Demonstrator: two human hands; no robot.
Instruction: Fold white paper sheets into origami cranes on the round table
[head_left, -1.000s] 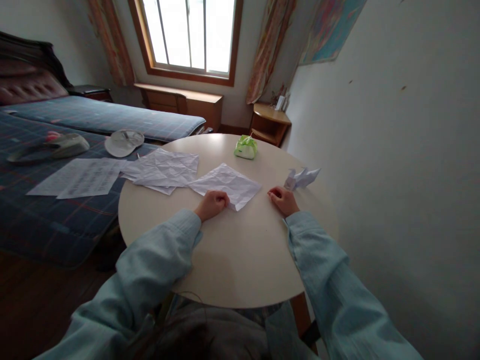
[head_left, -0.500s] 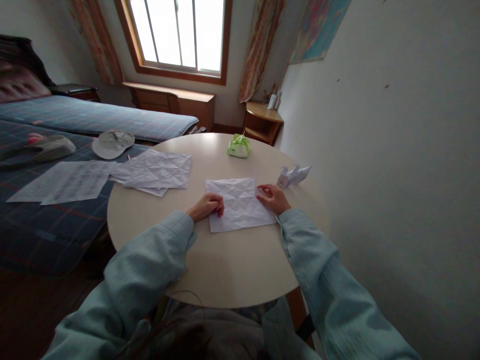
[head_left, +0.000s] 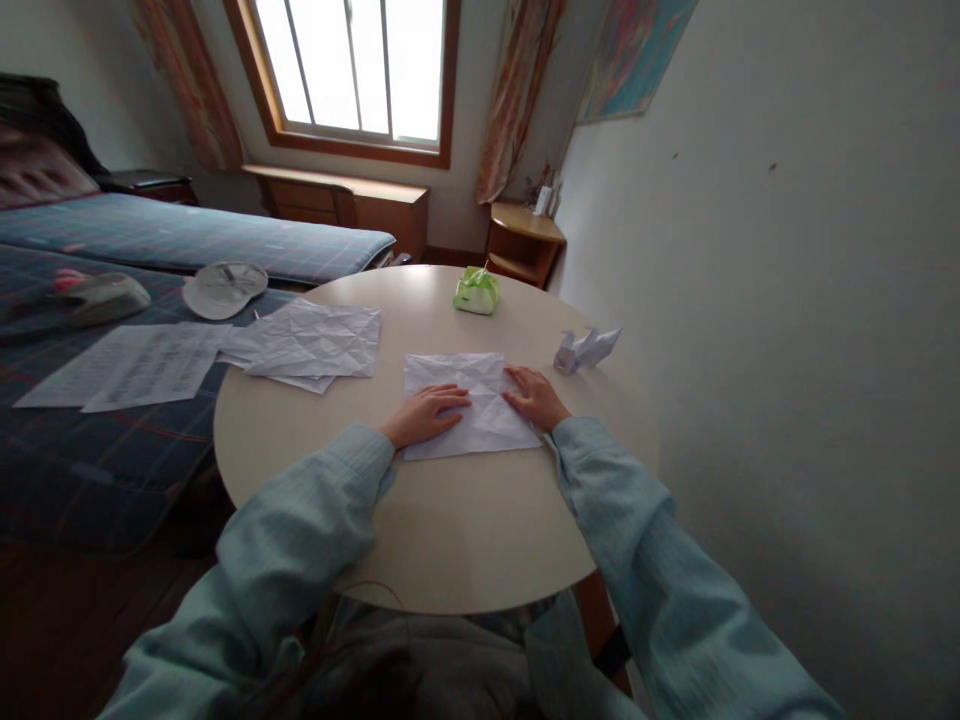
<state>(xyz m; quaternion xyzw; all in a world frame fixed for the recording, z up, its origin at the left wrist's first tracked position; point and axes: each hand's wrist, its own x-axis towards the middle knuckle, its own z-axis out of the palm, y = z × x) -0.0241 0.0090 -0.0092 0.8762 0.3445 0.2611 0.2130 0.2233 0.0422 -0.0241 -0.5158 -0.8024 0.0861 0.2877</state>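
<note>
A creased white sheet of paper (head_left: 480, 425) lies unfolded on the round table (head_left: 465, 540) in front of me. My left hand (head_left: 429, 412) rests flat on the sheet's left part, fingers stretched out to the right. On its right edge lies my right hand (head_left: 536, 396), fingers extended over the paper and slightly bent. Neither hand grips anything. Just beyond my right hand stands a folded white paper figure (head_left: 589, 349).
A green tissue pack (head_left: 476, 291) sits at the table's far side. Creased sheets (head_left: 322, 338) lie at the left rim, close to printed pages (head_left: 150, 365) and a white cap (head_left: 225, 290) on the bed (head_left: 97, 480). A wall (head_left: 787, 380) runs along the right.
My left hand has opened from curled fingers and spread flat further right over the paper. The sheet has shifted slightly left, with my right hand moving left along with it.
</note>
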